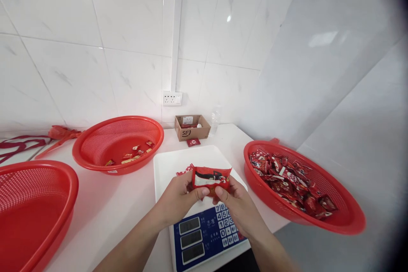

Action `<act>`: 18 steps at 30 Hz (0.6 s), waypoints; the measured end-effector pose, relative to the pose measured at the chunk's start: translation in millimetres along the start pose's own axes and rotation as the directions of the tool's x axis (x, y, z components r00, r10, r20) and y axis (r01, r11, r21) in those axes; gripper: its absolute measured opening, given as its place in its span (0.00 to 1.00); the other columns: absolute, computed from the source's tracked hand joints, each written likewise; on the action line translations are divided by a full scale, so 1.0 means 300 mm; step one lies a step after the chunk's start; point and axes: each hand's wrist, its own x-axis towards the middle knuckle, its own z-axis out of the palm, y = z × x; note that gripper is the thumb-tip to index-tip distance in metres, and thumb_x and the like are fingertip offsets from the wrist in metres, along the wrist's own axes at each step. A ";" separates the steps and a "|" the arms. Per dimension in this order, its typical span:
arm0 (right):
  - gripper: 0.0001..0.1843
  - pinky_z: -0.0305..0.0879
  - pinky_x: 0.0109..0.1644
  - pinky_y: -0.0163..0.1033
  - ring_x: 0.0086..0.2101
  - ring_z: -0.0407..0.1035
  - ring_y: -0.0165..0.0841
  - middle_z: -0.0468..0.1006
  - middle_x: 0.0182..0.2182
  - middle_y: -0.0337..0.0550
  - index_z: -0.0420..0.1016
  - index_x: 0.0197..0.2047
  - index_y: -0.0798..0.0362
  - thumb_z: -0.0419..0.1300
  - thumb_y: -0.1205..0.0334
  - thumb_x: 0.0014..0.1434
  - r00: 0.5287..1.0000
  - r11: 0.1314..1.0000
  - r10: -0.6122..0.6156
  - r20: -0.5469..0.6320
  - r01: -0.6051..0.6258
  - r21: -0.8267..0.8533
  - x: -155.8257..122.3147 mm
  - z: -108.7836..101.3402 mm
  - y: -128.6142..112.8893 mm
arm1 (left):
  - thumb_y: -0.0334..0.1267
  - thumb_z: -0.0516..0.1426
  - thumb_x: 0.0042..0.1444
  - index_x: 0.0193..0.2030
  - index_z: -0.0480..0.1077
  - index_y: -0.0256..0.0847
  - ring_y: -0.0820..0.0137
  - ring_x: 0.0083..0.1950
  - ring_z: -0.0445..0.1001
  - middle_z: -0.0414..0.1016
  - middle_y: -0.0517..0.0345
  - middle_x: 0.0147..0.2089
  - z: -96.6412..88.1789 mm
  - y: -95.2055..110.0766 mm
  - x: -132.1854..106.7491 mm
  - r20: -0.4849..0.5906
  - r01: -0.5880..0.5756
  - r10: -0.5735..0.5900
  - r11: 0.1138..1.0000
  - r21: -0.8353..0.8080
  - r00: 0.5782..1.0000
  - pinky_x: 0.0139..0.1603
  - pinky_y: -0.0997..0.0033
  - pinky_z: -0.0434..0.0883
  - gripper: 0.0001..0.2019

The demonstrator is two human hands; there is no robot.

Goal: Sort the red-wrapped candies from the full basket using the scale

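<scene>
Both hands hold red wrapped snack packets over a white digital scale (204, 155). My left hand (180, 197) is closed on the left end of a red packet (212, 177) with a black and white print, thumb on its front. Behind that packet, a second one with a pink-and-white pattern (185, 172) sticks out by the left fingers. My right hand (237, 202) grips the front packet's right end between thumb and fingers. Below the hands lie the scale's blue keypad and its dark displays (191, 238). How many packets are stacked in the hands is hidden.
A red basket (350, 225) full of red packets stands at the right. Another red basket (95, 129) at the back left holds a few small packets. A third basket (68, 178) is at the near left. A cardboard box (188, 134) and a clear bottle (215, 121) stand by the wall.
</scene>
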 end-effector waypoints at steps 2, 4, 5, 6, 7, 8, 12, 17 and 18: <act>0.20 0.65 0.31 0.36 0.29 0.68 0.31 0.78 0.34 0.44 0.72 0.41 0.52 0.61 0.45 0.53 1.000 0.999 -0.012 0.008 0.012 -0.038 -0.005 -0.001 0.001 | 0.44 0.56 0.58 0.40 0.71 0.38 0.67 0.37 0.72 0.75 0.57 0.35 0.004 -0.004 0.001 -0.020 0.004 -0.004 1.000 0.026 1.000 0.39 0.68 0.68 0.11; 0.19 0.65 0.32 0.36 0.28 0.68 0.31 0.78 0.33 0.43 0.73 0.39 0.53 0.61 0.46 0.54 0.999 0.995 -0.027 -0.021 0.025 -0.098 -0.008 -0.003 -0.002 | 0.45 0.55 0.58 0.39 0.71 0.39 0.67 0.38 0.72 0.75 0.56 0.35 0.001 -0.013 0.003 -0.011 0.003 -0.002 0.996 0.092 1.000 0.40 0.68 0.69 0.11; 0.19 0.65 0.32 0.36 0.28 0.68 0.32 0.78 0.32 0.42 0.73 0.39 0.53 0.61 0.46 0.54 0.998 0.991 -0.035 -0.049 0.028 -0.129 -0.007 -0.007 -0.006 | 0.46 0.54 0.59 0.40 0.70 0.39 0.66 0.38 0.72 0.76 0.56 0.36 -0.004 -0.019 0.005 -0.019 0.009 -0.007 0.990 0.142 1.000 0.40 0.68 0.69 0.12; 0.19 0.66 0.33 0.37 0.29 0.69 0.32 0.78 0.32 0.42 0.73 0.39 0.52 0.61 0.46 0.54 0.996 0.987 -0.041 -0.084 0.028 -0.159 -0.003 -0.013 -0.010 | 0.47 0.53 0.59 0.41 0.70 0.40 0.66 0.39 0.73 0.76 0.55 0.38 -0.012 -0.026 0.007 -0.043 0.022 -0.014 0.979 0.202 0.999 0.40 0.67 0.69 0.13; 0.19 0.66 0.35 0.38 0.30 0.70 0.34 0.78 0.32 0.42 0.72 0.39 0.52 0.60 0.45 0.53 0.991 0.982 -0.052 -0.126 0.028 -0.189 0.004 -0.021 -0.015 | 0.48 0.52 0.60 0.43 0.69 0.40 0.65 0.41 0.73 0.76 0.54 0.41 -0.021 -0.035 0.009 -0.081 0.041 -0.019 0.961 0.272 0.997 0.42 0.66 0.69 0.14; 0.19 0.66 0.36 0.39 0.32 0.71 0.35 0.78 0.33 0.42 0.72 0.40 0.52 0.60 0.45 0.53 0.983 0.974 -0.064 -0.171 0.024 -0.226 0.014 -0.032 -0.019 | 0.49 0.51 0.60 0.46 0.68 0.41 0.64 0.45 0.72 0.75 0.53 0.44 -0.032 -0.044 0.012 -0.122 0.059 -0.017 0.935 0.349 0.992 0.45 0.65 0.69 0.16; 0.18 0.66 0.39 0.42 0.36 0.72 0.40 0.79 0.35 0.45 0.72 0.38 0.53 0.59 0.47 0.53 0.931 0.875 -0.151 -0.332 -0.031 -0.484 0.076 -0.076 -0.009 | 0.49 0.52 0.59 0.55 0.66 0.44 0.57 0.61 0.61 0.67 0.49 0.58 -0.073 -0.091 0.019 -0.063 0.045 -0.005 0.761 0.647 0.998 0.58 0.55 0.61 0.19; 0.15 0.65 0.38 0.41 0.35 0.72 0.39 0.79 0.34 0.44 0.72 0.37 0.53 0.56 0.50 0.55 0.932 0.756 -0.194 -0.306 -0.057 -0.652 0.138 -0.073 0.060 | 0.53 0.52 0.58 0.62 0.59 0.50 0.48 0.70 0.42 0.52 0.51 0.69 -0.074 -0.134 0.015 0.107 0.015 -0.158 0.621 0.784 0.982 0.64 0.44 0.50 0.27; 0.15 0.65 0.38 0.40 0.35 0.72 0.38 0.79 0.33 0.43 0.72 0.37 0.53 0.55 0.50 0.56 0.936 0.750 -0.191 -0.295 -0.055 -0.659 0.142 -0.066 0.075 | 0.53 0.52 0.58 0.61 0.61 0.50 0.48 0.70 0.42 0.52 0.51 0.69 -0.071 -0.137 0.014 0.121 0.003 -0.164 0.606 0.795 0.979 0.64 0.44 0.49 0.25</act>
